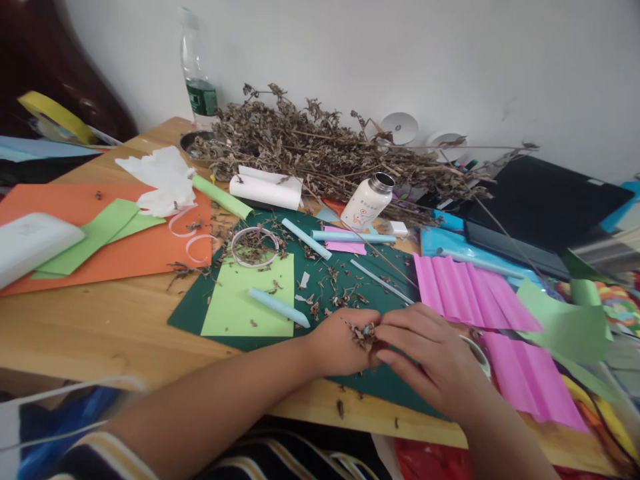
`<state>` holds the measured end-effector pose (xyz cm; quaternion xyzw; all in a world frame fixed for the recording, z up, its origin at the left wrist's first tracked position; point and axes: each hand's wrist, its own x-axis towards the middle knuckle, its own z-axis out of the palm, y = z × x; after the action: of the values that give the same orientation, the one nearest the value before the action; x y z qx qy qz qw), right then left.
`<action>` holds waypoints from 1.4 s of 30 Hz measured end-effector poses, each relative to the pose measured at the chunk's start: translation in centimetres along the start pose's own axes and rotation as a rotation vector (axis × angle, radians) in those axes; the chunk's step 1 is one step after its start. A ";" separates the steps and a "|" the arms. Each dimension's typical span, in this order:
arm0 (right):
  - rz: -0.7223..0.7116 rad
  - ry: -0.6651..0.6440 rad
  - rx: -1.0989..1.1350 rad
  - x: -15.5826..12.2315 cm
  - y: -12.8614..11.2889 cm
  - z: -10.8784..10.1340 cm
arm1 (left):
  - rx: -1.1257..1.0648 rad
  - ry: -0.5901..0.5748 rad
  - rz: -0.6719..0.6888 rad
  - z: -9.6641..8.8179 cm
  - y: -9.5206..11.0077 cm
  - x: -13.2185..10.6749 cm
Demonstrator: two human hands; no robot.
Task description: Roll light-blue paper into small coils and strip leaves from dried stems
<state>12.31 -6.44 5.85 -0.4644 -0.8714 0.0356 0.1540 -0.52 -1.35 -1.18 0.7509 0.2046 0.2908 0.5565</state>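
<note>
My left hand (340, 343) is closed round a small clump of dried leaves (361, 335) and the tip of a light blue paper roll (369, 329) above the dark green mat (200, 300). My right hand (430, 357) meets it from the right, fingers pinched on the same clump. A roll of tape (475, 353) sits round my right wrist. More light blue paper rolls (280, 307) lie on a light green sheet (247, 300) and on the mat, with dried crumbs scattered about.
A heap of dried branches (325, 147) lies at the back beside a white flask (367, 200) and a plastic bottle (197, 73). Pleated pink paper (480, 293) lies right, orange paper (125, 247) left, a laptop (540, 200) far right.
</note>
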 end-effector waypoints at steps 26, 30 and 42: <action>-0.090 0.141 0.084 -0.9 1.0 0.3 | -0.084 0.033 0.055 0.1 0.2 0.0; -0.110 0.057 0.033 -0.5 0.9 -0.2 | -0.055 0.026 0.042 0.1 0.1 0.1; 0.114 0.133 -0.031 0.0 -0.7 -1.1 | 0.017 0.009 0.023 0.0 0.1 0.0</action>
<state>12.11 -6.87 7.07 -0.5171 -0.8318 0.0002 0.2019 -0.55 -1.42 -1.07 0.7567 0.2007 0.2988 0.5457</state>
